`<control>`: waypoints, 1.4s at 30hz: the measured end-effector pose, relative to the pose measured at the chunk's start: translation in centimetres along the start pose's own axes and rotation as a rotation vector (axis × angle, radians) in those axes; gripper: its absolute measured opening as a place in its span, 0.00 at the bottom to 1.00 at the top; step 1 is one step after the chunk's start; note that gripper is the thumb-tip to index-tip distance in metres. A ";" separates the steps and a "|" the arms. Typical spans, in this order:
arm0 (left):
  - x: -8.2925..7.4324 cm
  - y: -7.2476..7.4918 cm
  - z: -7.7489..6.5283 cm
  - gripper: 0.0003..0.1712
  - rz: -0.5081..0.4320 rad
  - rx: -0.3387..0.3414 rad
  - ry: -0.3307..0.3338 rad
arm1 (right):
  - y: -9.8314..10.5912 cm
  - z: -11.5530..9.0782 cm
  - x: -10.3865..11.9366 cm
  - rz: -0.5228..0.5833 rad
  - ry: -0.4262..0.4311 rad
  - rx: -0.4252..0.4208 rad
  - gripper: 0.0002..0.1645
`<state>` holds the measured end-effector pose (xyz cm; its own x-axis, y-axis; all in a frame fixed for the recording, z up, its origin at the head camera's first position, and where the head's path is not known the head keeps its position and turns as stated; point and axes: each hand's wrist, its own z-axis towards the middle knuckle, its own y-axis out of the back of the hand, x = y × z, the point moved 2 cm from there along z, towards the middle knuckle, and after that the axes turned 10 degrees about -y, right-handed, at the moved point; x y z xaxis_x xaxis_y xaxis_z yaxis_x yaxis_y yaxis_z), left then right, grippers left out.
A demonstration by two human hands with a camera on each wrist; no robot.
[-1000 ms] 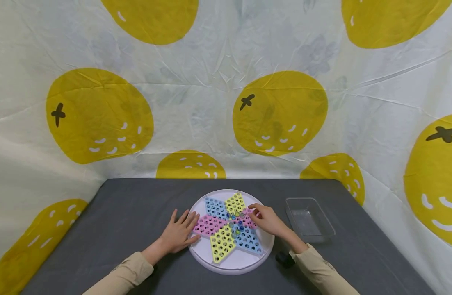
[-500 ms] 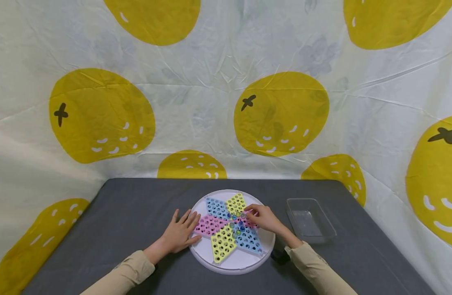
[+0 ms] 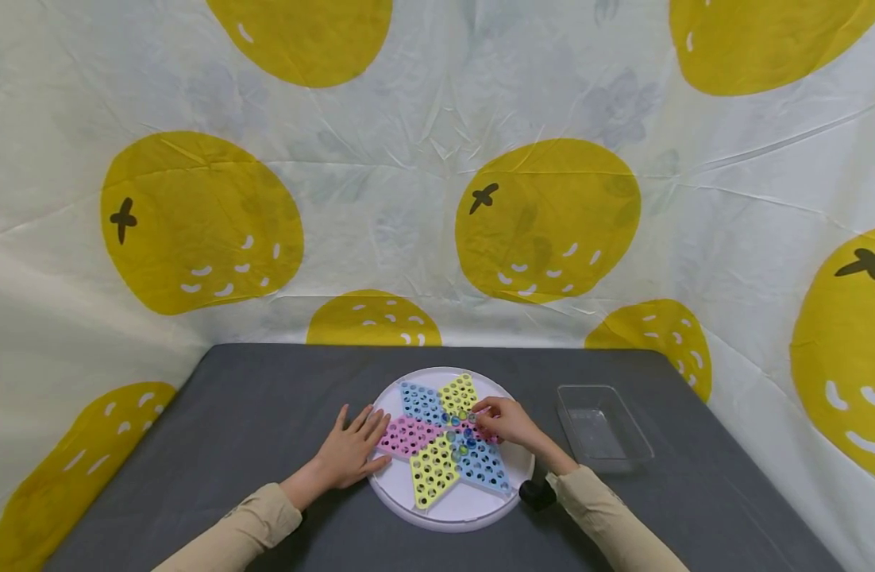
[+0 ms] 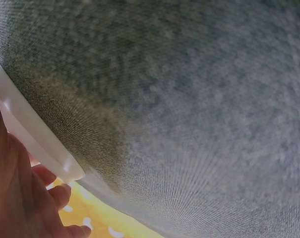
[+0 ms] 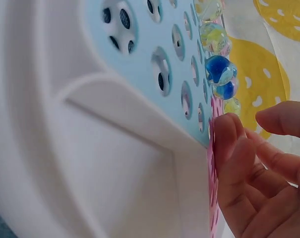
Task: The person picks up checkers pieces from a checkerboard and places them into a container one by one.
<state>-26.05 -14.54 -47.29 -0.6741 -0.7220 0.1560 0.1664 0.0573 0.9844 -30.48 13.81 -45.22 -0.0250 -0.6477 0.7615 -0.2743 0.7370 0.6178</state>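
Observation:
A round white Chinese checkers board [image 3: 402,508] with a six-pointed star of blue, pink and yellow parts lies on the dark tabletop. My left hand [image 3: 348,454] is spread flat on its left rim. In the left wrist view its fingers [image 4: 60,196] reach along the white edge. Over the right-hand pink point [image 3: 491,434] is my right hand [image 3: 512,421], fingers bent down to the holes. Several glass marbles [image 5: 219,69] sit around the star's centre, close beside these fingertips [image 5: 226,131]. I cannot tell whether a marble is hidden between them.
A clear rectangular plastic tray [image 3: 602,425] stands to the right of the board. A black device [image 3: 537,494] is below my right wrist. Behind the table [image 3: 280,381] hangs a white curtain [image 3: 380,230] with yellow fruit prints.
My right hand has moved slightly left and lower, toward the marbles at the star's centre. The left hand keeps its place on the rim. The view has shifted a little.

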 end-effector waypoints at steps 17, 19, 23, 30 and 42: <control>0.0 0.2 0.0 0.39 -0.032 0.024 0.003 | -0.5 0.9 0.3 -0.061 -0.131 -0.056 0.11; 0.0 0.2 0.0 0.39 -0.035 0.027 0.006 | -0.6 0.9 0.3 -0.070 -0.136 -0.066 0.11; 0.0 0.1 0.0 0.39 -0.033 0.031 0.009 | -0.7 1.1 0.3 -0.074 -0.136 -0.080 0.11; 0.0 0.1 -0.1 0.39 -0.038 0.030 0.012 | -0.8 1.2 0.2 -0.063 -0.131 -0.104 0.09; 0.0 0.0 0.0 0.38 -0.043 0.002 -0.002 | -0.8 1.0 0.4 -0.057 -0.134 -0.112 0.08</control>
<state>-25.99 -14.54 -47.28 -0.6820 -0.7226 0.1133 0.1357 0.0272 0.9904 -31.26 12.77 -45.64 -0.1425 -0.7038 0.6960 -0.1701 0.7101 0.6832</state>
